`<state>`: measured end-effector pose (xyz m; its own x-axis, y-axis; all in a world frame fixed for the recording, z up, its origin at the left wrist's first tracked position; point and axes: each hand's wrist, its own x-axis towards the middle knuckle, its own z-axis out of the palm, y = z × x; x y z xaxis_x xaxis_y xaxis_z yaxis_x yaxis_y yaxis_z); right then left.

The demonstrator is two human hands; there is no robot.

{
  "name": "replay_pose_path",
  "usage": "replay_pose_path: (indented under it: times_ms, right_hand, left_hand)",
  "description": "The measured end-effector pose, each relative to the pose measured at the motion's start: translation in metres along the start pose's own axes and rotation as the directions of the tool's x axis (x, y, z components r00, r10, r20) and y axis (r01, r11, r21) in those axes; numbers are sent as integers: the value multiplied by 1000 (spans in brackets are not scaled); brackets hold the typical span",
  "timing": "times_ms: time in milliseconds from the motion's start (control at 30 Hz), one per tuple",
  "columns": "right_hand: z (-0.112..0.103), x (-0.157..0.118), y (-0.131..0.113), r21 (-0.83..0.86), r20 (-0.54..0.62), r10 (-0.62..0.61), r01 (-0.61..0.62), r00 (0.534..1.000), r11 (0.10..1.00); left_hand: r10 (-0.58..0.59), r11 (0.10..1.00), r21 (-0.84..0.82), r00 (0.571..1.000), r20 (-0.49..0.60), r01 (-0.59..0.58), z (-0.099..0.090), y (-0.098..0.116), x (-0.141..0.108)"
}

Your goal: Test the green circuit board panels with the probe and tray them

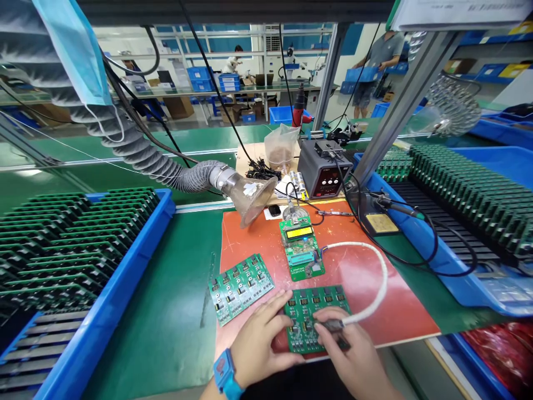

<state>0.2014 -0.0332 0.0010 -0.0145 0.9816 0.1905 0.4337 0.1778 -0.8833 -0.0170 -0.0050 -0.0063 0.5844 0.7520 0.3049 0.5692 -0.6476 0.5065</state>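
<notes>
Nearest, the left hand (262,339), fingers spread, braces the circuit board (310,308) along its nine o'clock edge; the right hand (352,350) pinches a cabled probe (333,326). At six o'clock on the red mat (395,311), the board looks light, stiff, fragile: best held edgewise.

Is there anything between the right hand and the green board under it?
Yes, the dark plug: the right hand holds it over the board. Nothing else visible is in the way; the white cable loops off to the right.
</notes>
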Motion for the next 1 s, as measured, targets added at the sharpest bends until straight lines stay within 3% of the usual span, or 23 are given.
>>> replay_pose_path:
  times_ms: [500, 1000]
  right_hand:
    - [-3, 0, 18, 7, 13, -45, 45, 999, 999]
    - [-5, 0, 14, -23, 13, -45, 46, 999, 999]
  left_hand:
    - [-40, 998, -55, 999, 3, 40, 4, -1, -2]
    - [-66, 996, -60, 997, 27, 67, 4, 1, -2]
